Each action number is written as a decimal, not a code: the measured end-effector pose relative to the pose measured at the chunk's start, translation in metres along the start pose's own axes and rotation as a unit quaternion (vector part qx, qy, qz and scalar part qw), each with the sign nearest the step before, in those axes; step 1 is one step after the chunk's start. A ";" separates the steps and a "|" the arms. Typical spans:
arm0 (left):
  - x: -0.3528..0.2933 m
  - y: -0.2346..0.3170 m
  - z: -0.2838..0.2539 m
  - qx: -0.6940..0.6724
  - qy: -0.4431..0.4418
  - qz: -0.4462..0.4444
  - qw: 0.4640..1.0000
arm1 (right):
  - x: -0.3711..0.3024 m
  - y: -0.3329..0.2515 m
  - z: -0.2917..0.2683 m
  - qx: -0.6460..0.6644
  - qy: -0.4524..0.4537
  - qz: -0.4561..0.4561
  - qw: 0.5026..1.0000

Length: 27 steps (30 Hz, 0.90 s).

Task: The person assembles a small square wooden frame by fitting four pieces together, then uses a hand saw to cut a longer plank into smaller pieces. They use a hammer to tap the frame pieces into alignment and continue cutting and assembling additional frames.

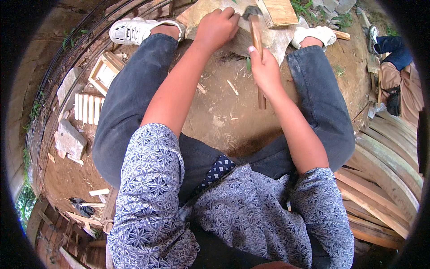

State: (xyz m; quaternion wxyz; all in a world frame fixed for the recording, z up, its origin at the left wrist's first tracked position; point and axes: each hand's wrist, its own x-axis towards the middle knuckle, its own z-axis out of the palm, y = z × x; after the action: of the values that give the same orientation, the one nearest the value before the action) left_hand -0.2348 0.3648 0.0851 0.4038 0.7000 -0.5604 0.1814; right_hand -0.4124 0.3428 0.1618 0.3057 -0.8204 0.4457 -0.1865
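My right hand [266, 71] is wrapped round the wooden handle of a hammer [255, 36], thumb laid along it. The hammer's dark metal head is slightly blurred, above a flat pale stone [242, 40] between my feet. Over the left part of that stone is my left hand [217, 29], its fingers curled together and pointing down. Whatever they may pinch is hidden beneath them. Just right of the hammer head, a small panel of joined wooden pieces [278, 12] rests on the stone.
Wooden frames [106, 71] and a slatted wooden piece [88, 109] lie left of my leg, near loose stones [70, 140]. Long planks [387, 157] are stacked at the right. Another person's leg [398, 51] shows at the far right. Wood chips [232, 87] litter the dirt.
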 end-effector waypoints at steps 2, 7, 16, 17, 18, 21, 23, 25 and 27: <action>0.003 0.000 0.000 0.007 0.007 -0.003 1.000 | 0.003 0.003 -0.004 0.017 -0.019 0.027 0.999; 0.001 -0.003 0.005 0.025 0.003 0.008 1.000 | 0.001 0.005 -0.001 -0.006 0.004 -0.026 1.000; 0.002 -0.001 0.003 0.017 -0.001 0.000 1.000 | 0.005 0.014 0.004 -0.061 -0.030 0.005 0.998; 0.002 0.001 0.003 0.017 0.006 0.002 1.000 | 0.006 0.015 0.000 -0.037 -0.031 0.021 0.999; -0.001 0.002 0.002 0.018 0.009 0.002 1.000 | 0.006 0.011 -0.004 -0.013 -0.036 0.039 0.999; 0.001 -0.004 0.003 0.022 0.007 0.010 1.000 | 0.007 0.006 -0.006 0.058 -0.019 0.029 0.998; -0.001 -0.002 0.003 0.019 0.004 0.002 1.000 | 0.006 0.007 -0.007 0.084 -0.010 0.017 0.996; 0.000 0.000 0.002 0.019 0.009 0.001 1.000 | 0.006 0.011 -0.006 0.094 -0.015 0.015 0.995; -0.002 0.001 0.002 0.021 0.018 0.005 1.000 | 0.004 0.012 -0.005 0.086 -0.027 0.035 0.995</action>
State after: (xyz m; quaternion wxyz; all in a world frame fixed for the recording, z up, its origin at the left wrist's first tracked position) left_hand -0.2367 0.3651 0.0827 0.3980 0.7025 -0.5523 0.2077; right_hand -0.4210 0.3323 0.1576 0.3934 -0.7801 0.4476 -0.1907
